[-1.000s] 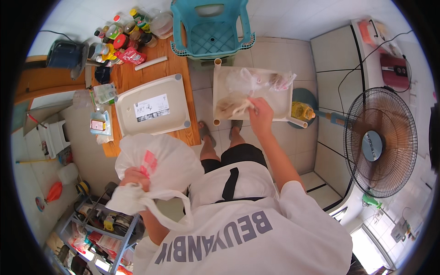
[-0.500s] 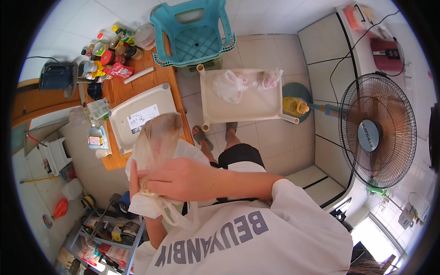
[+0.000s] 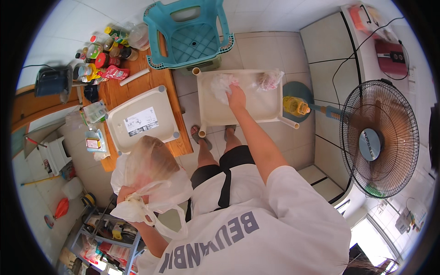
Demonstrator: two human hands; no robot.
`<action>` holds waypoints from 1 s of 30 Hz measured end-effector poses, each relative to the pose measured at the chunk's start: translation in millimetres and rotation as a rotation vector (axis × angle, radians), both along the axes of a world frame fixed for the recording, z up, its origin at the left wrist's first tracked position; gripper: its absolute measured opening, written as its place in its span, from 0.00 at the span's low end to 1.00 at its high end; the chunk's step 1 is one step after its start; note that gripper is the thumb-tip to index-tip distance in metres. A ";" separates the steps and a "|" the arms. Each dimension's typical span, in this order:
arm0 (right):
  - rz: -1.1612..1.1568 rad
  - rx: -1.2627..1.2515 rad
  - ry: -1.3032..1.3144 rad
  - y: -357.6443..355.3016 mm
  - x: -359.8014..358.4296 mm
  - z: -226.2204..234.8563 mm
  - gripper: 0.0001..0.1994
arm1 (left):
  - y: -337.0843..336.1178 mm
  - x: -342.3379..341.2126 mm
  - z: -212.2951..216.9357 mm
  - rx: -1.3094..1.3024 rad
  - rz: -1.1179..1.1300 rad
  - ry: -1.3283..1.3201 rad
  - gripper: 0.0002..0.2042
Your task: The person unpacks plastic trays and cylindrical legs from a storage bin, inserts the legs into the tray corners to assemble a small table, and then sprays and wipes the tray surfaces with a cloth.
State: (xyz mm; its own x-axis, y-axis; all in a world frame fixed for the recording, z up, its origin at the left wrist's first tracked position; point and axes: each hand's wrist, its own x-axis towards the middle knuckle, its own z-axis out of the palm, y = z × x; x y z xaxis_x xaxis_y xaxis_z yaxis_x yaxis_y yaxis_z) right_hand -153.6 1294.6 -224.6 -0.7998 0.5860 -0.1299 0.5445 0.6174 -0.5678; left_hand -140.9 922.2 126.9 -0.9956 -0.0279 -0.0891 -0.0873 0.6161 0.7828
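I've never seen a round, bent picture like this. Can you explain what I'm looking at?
There's no robot, just a person working bare-handed. A fisheye camera worn on their head looks down, so straight edges curve. The left hand grips a white plastic bag, with a brownish see-through bag against it. The right hand touches a translucent bag in a beige tray with tubular corner posts; its grip is unclear. Another clear bag lies there. On the wooden table are a second beige tray, bottles and jars.

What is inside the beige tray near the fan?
Inside the beige tray are a whitish plastic bag, touched by the right hand, and a clear bag with reddish patches. The hand partly covers the former; the tray beneath both bags is mostly hidden.
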 end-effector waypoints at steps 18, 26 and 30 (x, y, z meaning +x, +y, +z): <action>0.621 -1.283 0.419 -91.3 33.2 373.3 0.19 | 125.5 -5.5 42.1 0.154 -0.299 -0.223 0.30; -0.040 -0.320 0.641 19.7 22.2 204.1 0.11 | -42.0 25.9 -69.7 -0.257 0.052 0.000 0.29; -0.168 0.219 -0.187 142.4 24.0 52.8 0.32 | -36.7 28.6 -65.6 0.015 0.183 0.073 0.32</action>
